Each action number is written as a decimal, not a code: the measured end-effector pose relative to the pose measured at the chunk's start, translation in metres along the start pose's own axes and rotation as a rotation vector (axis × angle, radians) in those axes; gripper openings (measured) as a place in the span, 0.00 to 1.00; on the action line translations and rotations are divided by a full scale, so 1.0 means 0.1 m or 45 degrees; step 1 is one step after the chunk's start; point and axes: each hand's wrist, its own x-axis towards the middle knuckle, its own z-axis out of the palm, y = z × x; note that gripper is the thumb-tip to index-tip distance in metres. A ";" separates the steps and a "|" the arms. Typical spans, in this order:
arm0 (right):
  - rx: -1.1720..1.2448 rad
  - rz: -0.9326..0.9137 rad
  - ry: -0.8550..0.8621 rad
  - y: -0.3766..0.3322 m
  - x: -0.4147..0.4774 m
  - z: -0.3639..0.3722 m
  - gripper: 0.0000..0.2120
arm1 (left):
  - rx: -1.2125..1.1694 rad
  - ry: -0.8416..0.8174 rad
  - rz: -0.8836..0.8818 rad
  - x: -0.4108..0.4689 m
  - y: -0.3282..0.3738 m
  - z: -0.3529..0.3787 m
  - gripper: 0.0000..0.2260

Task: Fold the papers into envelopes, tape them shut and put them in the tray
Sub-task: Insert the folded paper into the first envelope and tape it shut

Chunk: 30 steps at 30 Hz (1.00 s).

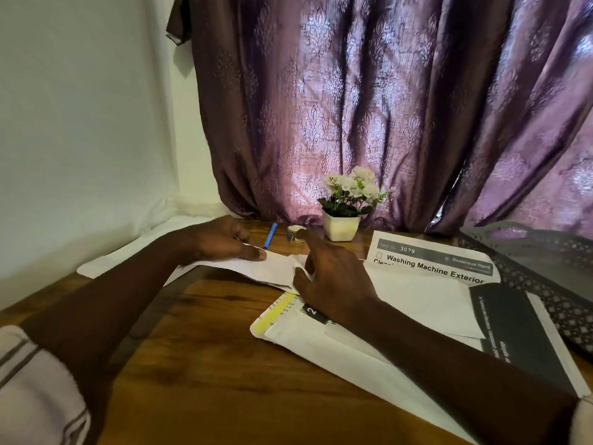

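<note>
A partly folded white paper [272, 268] lies on the wooden table [208, 364] at the middle. My left hand [221, 240] holds its far left edge down, thumb on top. My right hand [330, 277] grips the paper's right end, where a flap is bent up between thumb and fingers. A roll of tape [296, 234] stands behind my right hand. Printed sheets [430, 261] lie in a loose stack at the right, under my right forearm. A dark perforated tray [545, 271] sits at the far right edge.
A blue pen [269, 236] lies behind the paper. A small white pot of flowers [341, 216] stands at the back by the purple curtain [385, 107]. A white cloth [128, 248] lies at the table's left edge, against the wall.
</note>
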 end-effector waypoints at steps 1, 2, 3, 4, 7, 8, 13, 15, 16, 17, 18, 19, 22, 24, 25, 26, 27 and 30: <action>-0.003 -0.009 0.009 0.01 0.00 0.01 0.31 | -0.016 -0.035 0.014 0.05 0.03 0.03 0.16; -0.002 -0.016 0.016 0.01 0.01 0.02 0.32 | -0.019 -0.055 0.040 0.09 0.06 0.08 0.15; -0.003 -0.029 0.016 0.02 0.01 0.03 0.32 | -0.028 -0.054 0.083 0.14 0.09 0.15 0.15; -0.004 -0.044 0.015 0.02 0.02 0.04 0.32 | -0.047 -0.032 0.146 0.17 0.10 0.23 0.16; 0.011 -0.078 0.086 0.05 0.01 0.04 0.23 | 0.065 0.101 0.350 0.21 0.12 0.45 0.16; -0.005 -0.074 0.111 0.08 0.02 0.03 0.20 | 0.183 0.136 0.395 0.23 0.10 0.48 0.17; -0.070 0.190 -0.395 0.32 0.02 -0.10 0.32 | 0.603 0.198 0.166 0.17 0.01 0.29 0.20; -0.114 0.204 -0.684 0.37 0.01 -0.13 0.42 | 0.654 0.080 0.011 0.13 -0.05 0.17 0.13; -0.131 0.175 -0.768 0.38 0.00 -0.14 0.45 | 0.554 0.030 -0.027 0.11 -0.08 0.12 0.09; -0.139 0.149 -0.813 0.38 0.00 -0.14 0.47 | 0.370 0.006 -0.034 0.10 -0.12 0.07 0.08; -0.137 0.139 -0.833 0.37 -0.01 -0.13 0.48 | 0.160 0.007 -0.028 0.09 -0.16 0.04 0.10; -0.135 0.136 -0.833 0.36 -0.01 -0.13 0.48 | -0.012 0.027 -0.017 0.07 -0.19 0.02 0.13; -0.153 0.095 -0.805 0.32 -0.03 -0.12 0.49 | -0.330 0.106 0.010 0.05 -0.18 0.04 0.19; -0.132 0.088 -0.772 0.30 -0.02 -0.10 0.51 | -0.442 0.136 -0.025 0.09 -0.11 0.11 0.21; -0.118 0.100 -0.758 0.29 -0.02 -0.10 0.52 | -0.477 0.144 -0.045 0.11 -0.07 0.16 0.22; -0.106 0.121 -0.750 0.28 -0.01 -0.09 0.54 | -0.527 0.149 -0.054 0.13 -0.04 0.22 0.22; -0.094 0.140 -0.745 0.27 0.00 -0.08 0.55 | -0.583 0.153 -0.059 0.13 0.00 0.29 0.21; -0.049 0.147 -0.696 0.26 0.01 -0.05 0.58 | -0.607 0.206 -0.073 0.15 0.10 0.50 0.20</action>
